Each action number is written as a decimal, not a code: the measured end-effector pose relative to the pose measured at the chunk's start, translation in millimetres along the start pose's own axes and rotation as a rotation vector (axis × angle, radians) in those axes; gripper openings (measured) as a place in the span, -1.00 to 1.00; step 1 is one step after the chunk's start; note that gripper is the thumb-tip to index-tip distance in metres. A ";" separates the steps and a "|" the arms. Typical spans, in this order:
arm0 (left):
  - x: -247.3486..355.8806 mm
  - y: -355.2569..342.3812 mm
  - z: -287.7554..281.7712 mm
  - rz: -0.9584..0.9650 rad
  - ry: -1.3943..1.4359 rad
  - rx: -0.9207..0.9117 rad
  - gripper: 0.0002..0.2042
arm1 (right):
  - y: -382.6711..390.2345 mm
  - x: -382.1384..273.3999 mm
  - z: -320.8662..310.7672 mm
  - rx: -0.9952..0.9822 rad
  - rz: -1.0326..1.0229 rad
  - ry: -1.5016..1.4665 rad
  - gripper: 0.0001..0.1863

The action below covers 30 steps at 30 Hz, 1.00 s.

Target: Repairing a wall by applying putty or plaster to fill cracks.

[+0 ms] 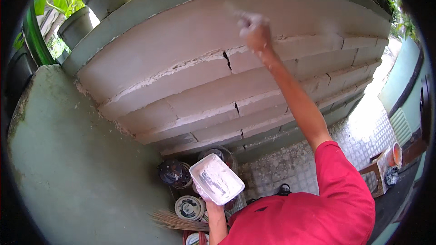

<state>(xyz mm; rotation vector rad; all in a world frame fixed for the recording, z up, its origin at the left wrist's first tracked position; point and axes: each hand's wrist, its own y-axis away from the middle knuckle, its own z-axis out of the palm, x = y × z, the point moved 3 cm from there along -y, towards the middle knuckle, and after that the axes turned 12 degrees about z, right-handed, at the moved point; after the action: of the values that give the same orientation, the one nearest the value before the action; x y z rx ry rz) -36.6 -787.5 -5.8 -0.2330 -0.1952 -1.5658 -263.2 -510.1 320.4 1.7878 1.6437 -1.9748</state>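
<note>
While the left hand (205, 195) holds the tub (232, 193) and I cannot tell whether the right hand (256, 32) grips anything, smoothing the wall (181, 34) likely wants light, even strokes.

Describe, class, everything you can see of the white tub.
The white tub is rectangular, with rounded corners and a raised rim, and looks like plastic. Pale paste is smeared inside, with greyish streaks across the bottom. Its open side faces the camera. The left hand, partly hidden beneath, holds it up, left of the red shirt.
</note>
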 end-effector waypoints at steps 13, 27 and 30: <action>-50.4 -23.9 64.9 0.042 0.101 -0.032 -0.30 | 97.8 32.9 -48.5 -0.859 0.416 -0.471 -0.80; -88.3 -9.7 95.1 -0.135 -0.009 0.156 -0.29 | 262.6 71.3 -119.8 -0.887 0.679 -0.020 -0.77; -93.1 -7.7 92.1 -0.164 0.022 0.111 -0.32 | 268.1 78.4 -121.7 -0.876 0.714 -0.063 -0.78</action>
<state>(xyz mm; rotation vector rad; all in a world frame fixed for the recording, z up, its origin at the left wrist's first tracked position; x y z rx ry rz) -41.8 -673.0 58.0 -0.1151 -0.2887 -1.7140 -40.8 -502.4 112.3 1.5642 1.2535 -0.8078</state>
